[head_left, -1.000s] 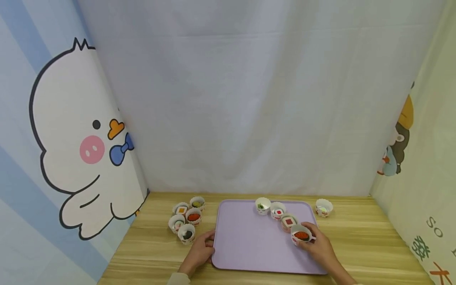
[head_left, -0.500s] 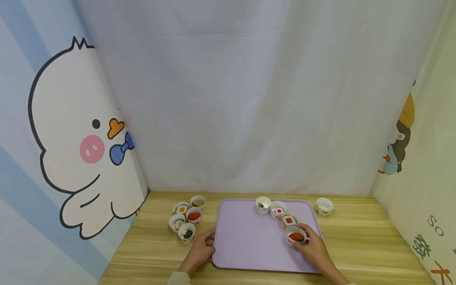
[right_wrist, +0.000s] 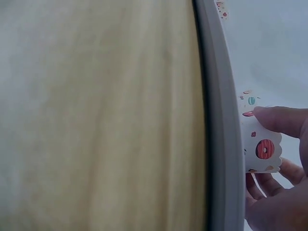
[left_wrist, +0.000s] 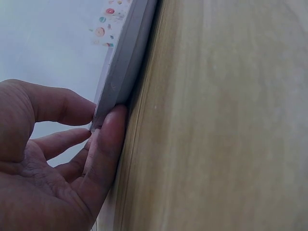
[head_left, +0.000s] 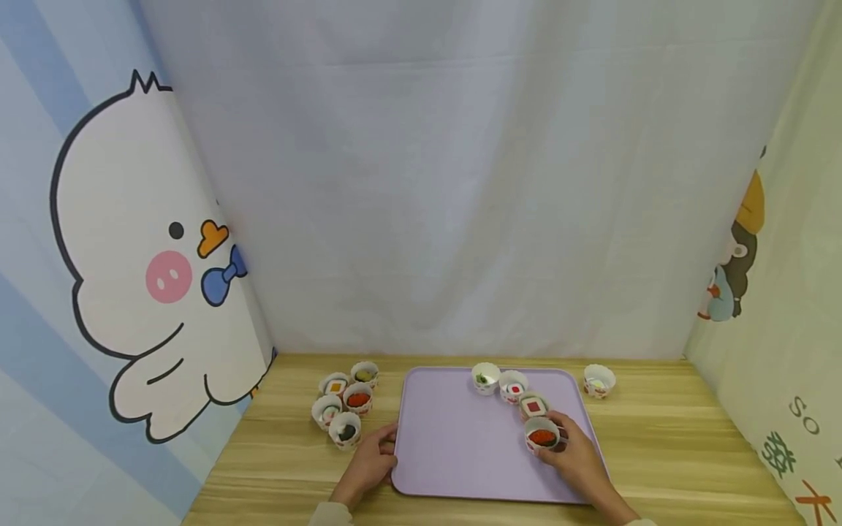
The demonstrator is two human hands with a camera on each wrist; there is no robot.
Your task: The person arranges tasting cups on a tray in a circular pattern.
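In the head view a scalloped white paper cup (head_left: 534,424) with a red-orange filling stands at the right part of a lilac tray (head_left: 460,453). My right hand (head_left: 580,459) holds it from the right; the right wrist view shows thumb and fingers about its donut-printed wall (right_wrist: 255,144), close to the tray rim (right_wrist: 224,120). Behind it, a diagonal row on the tray has a cup (head_left: 533,407) with a dark red square, one (head_left: 514,389) with a small red piece, and one (head_left: 486,379) with green bits. My left hand (head_left: 370,462) pinches the tray's left edge (left_wrist: 126,57).
Left of the tray, several similar cups cluster on the wooden table (head_left: 283,467), among them a cup (head_left: 345,431) with a dark filling. Another cup (head_left: 599,382) stands on the table past the tray's back right corner. A pale curtain (head_left: 460,219) hangs behind.
My right hand has moved the cup with the red-orange filling a little to the left, in front of the cup with the dark red square. The left hand stays at the tray edge.
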